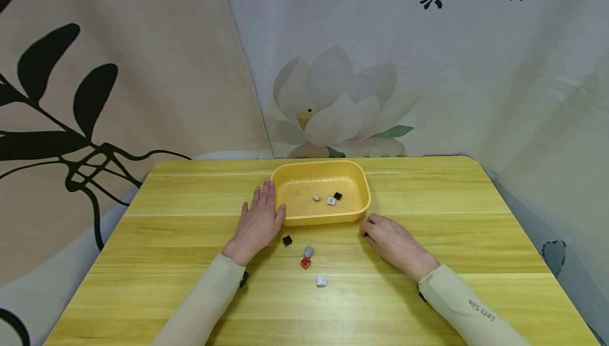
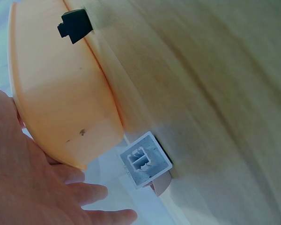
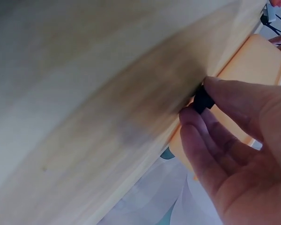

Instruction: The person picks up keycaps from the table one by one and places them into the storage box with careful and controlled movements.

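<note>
My left hand (image 1: 257,224) rests with straight fingers against the left side of a shallow yellow tray (image 1: 328,219). Near the tray's front right corner, my right hand (image 1: 395,243) pinches a small black plastic cube (image 3: 203,99) between thumb and fingertips. Inside the tray lie a white cube (image 1: 331,201), a black cube (image 1: 338,196) and a small pinkish piece (image 1: 316,197). In front of it are another black cube (image 1: 287,240), a grey cube (image 1: 308,251), a red cube (image 1: 306,263) and a white cube (image 1: 321,281). The left wrist view shows a hollow pale cube (image 2: 146,159) beyond the tray.
A wooden table (image 1: 190,251) with light and dark grain bears everything. Behind it hangs a printed curtain (image 1: 428,71) with a lotus, dark leaves and written characters. In the left wrist view, a black cube (image 2: 76,25) stands beside the tray wall.
</note>
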Available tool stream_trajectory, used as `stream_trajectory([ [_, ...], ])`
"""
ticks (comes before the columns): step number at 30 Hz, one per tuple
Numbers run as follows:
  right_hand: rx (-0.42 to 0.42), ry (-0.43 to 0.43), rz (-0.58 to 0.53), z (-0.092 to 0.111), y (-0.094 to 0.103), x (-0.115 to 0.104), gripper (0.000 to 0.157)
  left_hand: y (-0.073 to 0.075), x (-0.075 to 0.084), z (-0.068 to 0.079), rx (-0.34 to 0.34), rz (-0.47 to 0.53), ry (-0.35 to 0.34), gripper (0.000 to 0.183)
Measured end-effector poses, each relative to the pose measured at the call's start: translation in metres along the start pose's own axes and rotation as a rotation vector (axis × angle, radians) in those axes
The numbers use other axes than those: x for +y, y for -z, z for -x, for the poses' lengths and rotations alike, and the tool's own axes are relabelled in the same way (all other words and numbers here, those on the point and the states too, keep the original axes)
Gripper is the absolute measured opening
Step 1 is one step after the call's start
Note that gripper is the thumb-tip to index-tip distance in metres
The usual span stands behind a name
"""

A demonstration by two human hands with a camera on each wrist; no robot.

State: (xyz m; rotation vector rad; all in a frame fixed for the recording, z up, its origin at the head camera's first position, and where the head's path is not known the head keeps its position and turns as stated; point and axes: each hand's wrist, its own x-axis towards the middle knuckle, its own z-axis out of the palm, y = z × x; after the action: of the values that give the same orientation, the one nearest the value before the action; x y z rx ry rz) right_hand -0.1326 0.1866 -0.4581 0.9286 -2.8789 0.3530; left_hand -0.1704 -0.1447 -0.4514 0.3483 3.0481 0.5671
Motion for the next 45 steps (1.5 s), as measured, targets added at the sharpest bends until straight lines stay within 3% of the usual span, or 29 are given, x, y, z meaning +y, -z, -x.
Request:
stream_trajectory([
  [28, 0.036, 0.021, -0.003, 0.002, 0.004, -0.003, 0.012, 0.0, -0.002, 0.001, 0.002, -0.006, -0.007, 0.071],
  [37, 0.136, 0.072, -0.038, -0.002, 0.019, -0.015, 0.013, 0.001, -0.002, 0.0, -0.005, -0.012, -0.007, 0.071],
  [45, 0.2, 0.059, -0.067, -0.01, 0.033, -0.023, 0.015, 0.0, -0.001, 0.0, -0.005, -0.006, -0.002, 0.071],
])
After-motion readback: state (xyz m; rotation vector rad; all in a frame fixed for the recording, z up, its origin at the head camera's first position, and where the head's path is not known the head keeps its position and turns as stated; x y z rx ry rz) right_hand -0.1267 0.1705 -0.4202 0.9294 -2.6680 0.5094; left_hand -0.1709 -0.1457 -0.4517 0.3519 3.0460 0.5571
